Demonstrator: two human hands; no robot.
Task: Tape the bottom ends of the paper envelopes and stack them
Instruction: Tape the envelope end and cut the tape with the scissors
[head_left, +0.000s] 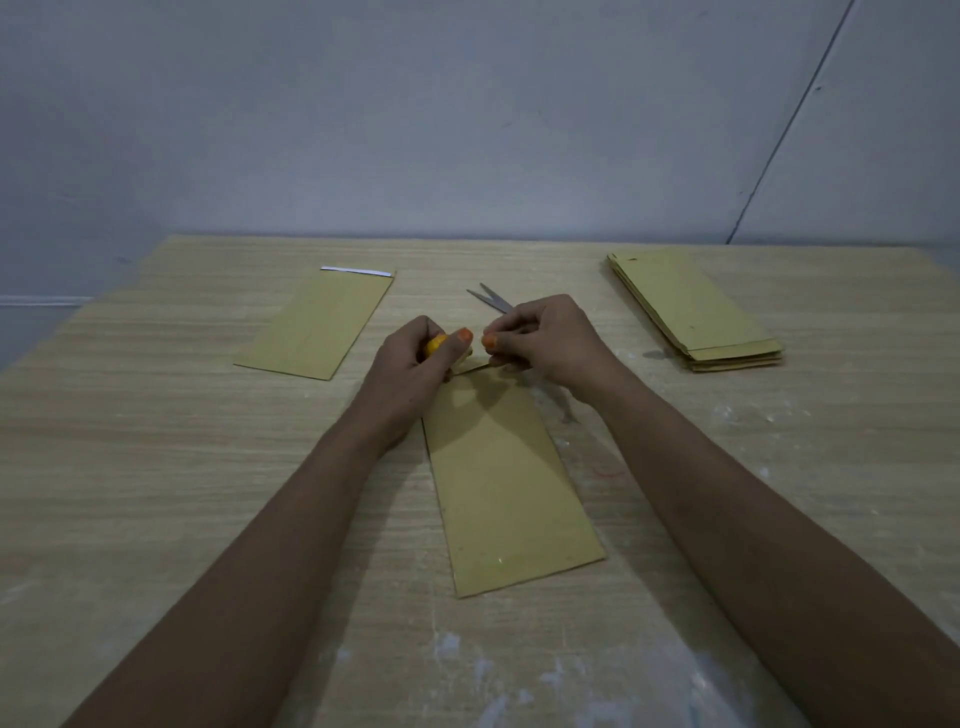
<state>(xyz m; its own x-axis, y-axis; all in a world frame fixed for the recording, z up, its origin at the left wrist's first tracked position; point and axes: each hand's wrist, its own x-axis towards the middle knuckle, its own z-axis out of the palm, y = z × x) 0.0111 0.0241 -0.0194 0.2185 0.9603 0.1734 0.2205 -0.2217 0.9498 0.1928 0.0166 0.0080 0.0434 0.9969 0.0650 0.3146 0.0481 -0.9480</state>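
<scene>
Envelope (509, 483), centre of table (156, 467): I judge it light, thin, easily creased; best held flat near its far end. My left hand (410, 374) grips a small yellow roll (435, 345), seemingly tape; my right hand (540, 338) pinches something at 12 o'clock, its strip unclear. Scissors (491, 299) partly hidden behind.

Dim, bluish light — soft shadows
</scene>
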